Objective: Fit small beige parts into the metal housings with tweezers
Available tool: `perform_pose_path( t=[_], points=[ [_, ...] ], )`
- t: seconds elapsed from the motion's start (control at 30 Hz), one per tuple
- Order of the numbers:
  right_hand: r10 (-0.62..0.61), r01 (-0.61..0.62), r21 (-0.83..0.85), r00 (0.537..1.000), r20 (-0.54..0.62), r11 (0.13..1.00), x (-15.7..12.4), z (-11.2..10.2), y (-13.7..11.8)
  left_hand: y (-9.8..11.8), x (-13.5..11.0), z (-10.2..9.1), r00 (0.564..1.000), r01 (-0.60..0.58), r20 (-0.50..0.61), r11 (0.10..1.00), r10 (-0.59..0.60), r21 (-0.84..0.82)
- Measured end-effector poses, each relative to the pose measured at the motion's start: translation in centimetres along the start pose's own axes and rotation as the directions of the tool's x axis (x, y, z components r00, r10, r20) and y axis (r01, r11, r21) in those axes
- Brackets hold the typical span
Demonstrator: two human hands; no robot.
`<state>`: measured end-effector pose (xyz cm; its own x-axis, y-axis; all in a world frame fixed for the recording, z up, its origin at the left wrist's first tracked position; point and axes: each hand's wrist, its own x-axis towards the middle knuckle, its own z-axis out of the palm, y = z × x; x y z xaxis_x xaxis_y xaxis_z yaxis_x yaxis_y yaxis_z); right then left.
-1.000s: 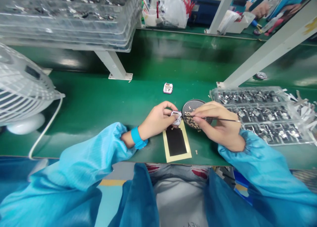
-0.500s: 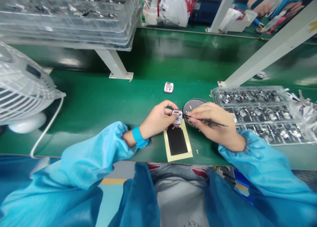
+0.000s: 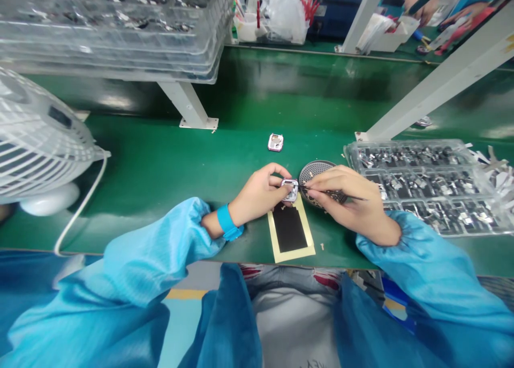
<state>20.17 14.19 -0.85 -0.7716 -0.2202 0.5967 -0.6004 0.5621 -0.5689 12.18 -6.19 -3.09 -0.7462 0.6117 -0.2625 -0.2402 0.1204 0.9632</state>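
Note:
My left hand [image 3: 259, 195] pinches a small square metal frame [image 3: 290, 189] just above a black pad with a yellow border [image 3: 289, 228] on the green bench. My right hand [image 3: 348, 199] grips thin tweezers [image 3: 330, 192], whose tips touch the frame. Behind the right hand's fingers lies a round dark mesh dish [image 3: 315, 171] holding several tiny gold-coloured bits. A second small frame [image 3: 275, 142] rests alone farther back on the bench.
A clear tray of small metal parts [image 3: 421, 185] lies at the right. A white fan [image 3: 38, 143] with its cable stands at the left. Stacked clear trays [image 3: 112, 25] sit on a raised shelf. Another person's hands [image 3: 461, 6] show at the far right.
The right hand has turned the tweezers and brought their tips from over the dish onto the frame. The left hand holds the frame nearly still.

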Motion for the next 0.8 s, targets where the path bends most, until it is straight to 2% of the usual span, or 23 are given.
perform_pose_path(
  t=[0.2,0.53,0.8],
  points=[
    [0.078,-0.070,0.084,0.992,-0.096,0.994,-0.02,-0.25,-0.39,0.21,-0.17,0.06,1.000,-0.020,-0.001,0.999,0.020,0.032],
    [0.126,-0.111,0.126,0.985,-0.117,0.986,-0.06,-0.19,-0.26,0.09,-0.24,-0.08,0.995,-0.098,0.001,0.995,0.099,-0.029],
    [0.277,-0.249,0.201,0.952,-0.128,0.947,-0.54,-0.03,0.04,0.45,-0.50,-0.23,0.991,-0.131,0.000,0.988,0.132,-0.078]
  ],
)
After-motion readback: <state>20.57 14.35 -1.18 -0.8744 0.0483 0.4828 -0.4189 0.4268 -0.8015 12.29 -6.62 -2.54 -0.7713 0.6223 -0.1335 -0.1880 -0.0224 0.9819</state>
